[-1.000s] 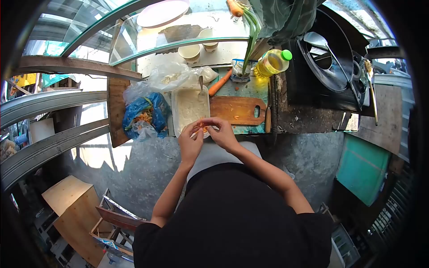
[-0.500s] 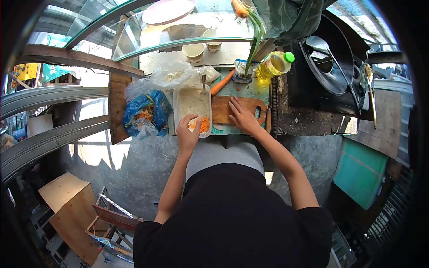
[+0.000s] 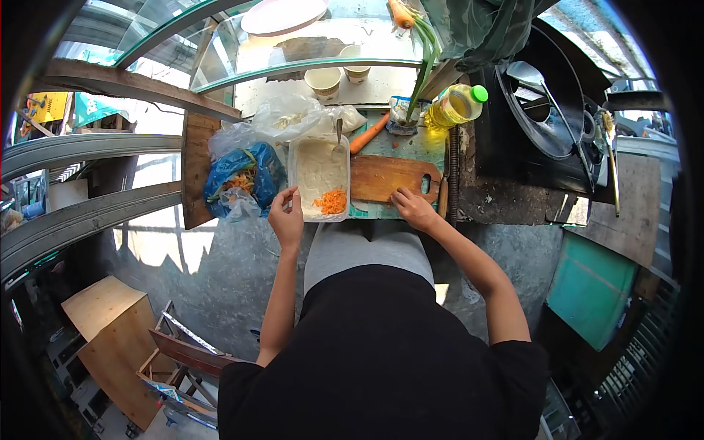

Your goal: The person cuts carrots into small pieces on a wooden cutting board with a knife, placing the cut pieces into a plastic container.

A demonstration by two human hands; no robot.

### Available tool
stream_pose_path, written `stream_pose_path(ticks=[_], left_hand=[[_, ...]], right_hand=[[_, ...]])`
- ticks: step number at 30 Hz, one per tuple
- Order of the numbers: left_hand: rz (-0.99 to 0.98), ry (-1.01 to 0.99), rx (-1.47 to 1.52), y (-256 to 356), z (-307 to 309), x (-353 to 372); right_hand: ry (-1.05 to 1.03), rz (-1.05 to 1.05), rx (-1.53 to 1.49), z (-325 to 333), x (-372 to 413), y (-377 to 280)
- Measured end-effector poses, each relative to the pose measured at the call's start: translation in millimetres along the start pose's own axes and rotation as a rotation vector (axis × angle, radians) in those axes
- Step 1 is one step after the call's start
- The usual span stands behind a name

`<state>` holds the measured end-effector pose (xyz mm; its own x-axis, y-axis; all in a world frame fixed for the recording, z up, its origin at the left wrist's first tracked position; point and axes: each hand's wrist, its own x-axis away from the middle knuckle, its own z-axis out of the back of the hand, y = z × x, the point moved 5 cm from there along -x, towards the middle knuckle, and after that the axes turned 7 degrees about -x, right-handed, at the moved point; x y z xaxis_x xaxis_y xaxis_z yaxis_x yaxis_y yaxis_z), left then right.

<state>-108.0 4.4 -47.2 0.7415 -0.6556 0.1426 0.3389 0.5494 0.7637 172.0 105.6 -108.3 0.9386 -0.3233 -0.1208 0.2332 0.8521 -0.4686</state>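
My left hand (image 3: pixel 287 217) is just off the left side of a clear plastic container (image 3: pixel 295 165), fingers loosely bent and a little apart, with nothing visible in them. Inside the container are a pale batter-like mix (image 3: pixel 317 169), a heap of chopped carrot (image 3: pixel 331 202) in the near right corner and a spoon (image 3: pixel 339 139) leaning at the far end. My right hand (image 3: pixel 416 209) rests at the near edge of a wooden cutting board (image 3: pixel 381 176), its fingers curled; what they hold, if anything, is hidden. A knife handle (image 3: pixel 443 196) lies right of the board.
Behind the board lie a carrot (image 3: pixel 369 133) and an oil bottle (image 3: pixel 455 108) with a green cap. A blue bag (image 3: pixel 257 172) of shreds sits left. Paper cups (image 3: pixel 323 83) stand behind a glass edge. At right, a wok (image 3: pixel 539 121) sits on a black stove (image 3: pixel 506 165).
My left hand has moved from over the carrot heap to beside the container. The right hand has drawn back from flat on the board to its near edge, fingers now curled.
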Motion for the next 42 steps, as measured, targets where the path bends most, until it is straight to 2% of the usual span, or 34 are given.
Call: stream_pose_path(ticks=[3, 5, 6, 8, 9, 11, 13, 15, 16, 18, 22, 24, 26, 27, 29, 30, 32, 36, 38, 39, 41, 42], left_hand=[[-0.016, 0.01, 0.011, -3, 2, 0], [-0.017, 0.002, 0.028, -4, 3, 0], [-0.02, 0.006, 0.024, -4, 3, 0], [-0.026, 0.007, 0.022, -3, 4, 0], [-0.024, 0.002, 0.025, -4, 4, 1], [-0.025, 0.003, 0.032, -5, 4, -3], [-0.038, 0.0, 0.061, -7, 5, -4], [-0.059, -0.016, 0.059, -4, 2, -6], [-0.076, -0.025, 0.055, -3, 2, -8], [-0.055, -0.064, 0.061, 2, 3, -11], [-0.055, -0.116, 0.092, 3, 7, -19], [-0.062, -0.132, 0.116, -2, 8, -23], [-0.067, -0.146, 0.14, -6, 7, -25], [-0.069, -0.161, 0.124, -7, 7, -24], [-0.083, -0.186, 0.104, -8, 5, -28], [-0.119, -0.173, 0.111, -7, 4, -29], [-0.162, -0.171, 0.111, -3, 5, -29], [-0.172, -0.224, 0.135, -3, 7, -34], [-0.212, -0.226, 0.138, -4, 9, -39], [-0.219, -0.229, 0.143, -3, 9, -43], [-0.249, -0.222, 0.115, -3, 10, -46], [-0.244, -0.229, 0.115, 1, 8, -46]], right_hand=[[-0.028, -0.097, -0.006, -3, -11, -5], [-0.092, -0.287, -0.004, -9, -19, 1], [-0.092, -0.286, -0.003, -9, -25, -1], [-0.086, -0.571, -0.106, -7, -31, 9], [-0.084, -0.572, -0.104, 1, -40, 6], [0.116, -0.729, -0.62, 18, -59, 6], [0.358, -0.443, -0.861, 38, -85, -29], [0.308, -0.303, -0.893, 33, -104, -59], [0.315, -0.307, -0.893, 29, -107, -67], [0.318, -0.149, -0.502, 28, -114, -86], [0.457, -0.161, -0.468, 35, -104, -83], [0.589, -0.481, -0.658, 38, -86, -52], [0.725, -0.717, -0.58, 30, -62, -14], [0.731, -0.722, -0.577, 22, -54, -1], [0.701, -1.004, -0.596, -8, -35, 25], [0.707, -1.007, -0.595, -19, -35, 30], [0.69, -0.848, -0.338, -26, -44, 28], [0.601, -0.857, -0.228, -21, -53, 21], [0.575, -0.924, -0.61, -12, -59, 15], [0.582, -0.924, -0.605, -1, -64, 4], [0.461, -0.843, -1.025, -1, -82, -29], [0.459, -0.851, -1.026, 0, -86, -39]])
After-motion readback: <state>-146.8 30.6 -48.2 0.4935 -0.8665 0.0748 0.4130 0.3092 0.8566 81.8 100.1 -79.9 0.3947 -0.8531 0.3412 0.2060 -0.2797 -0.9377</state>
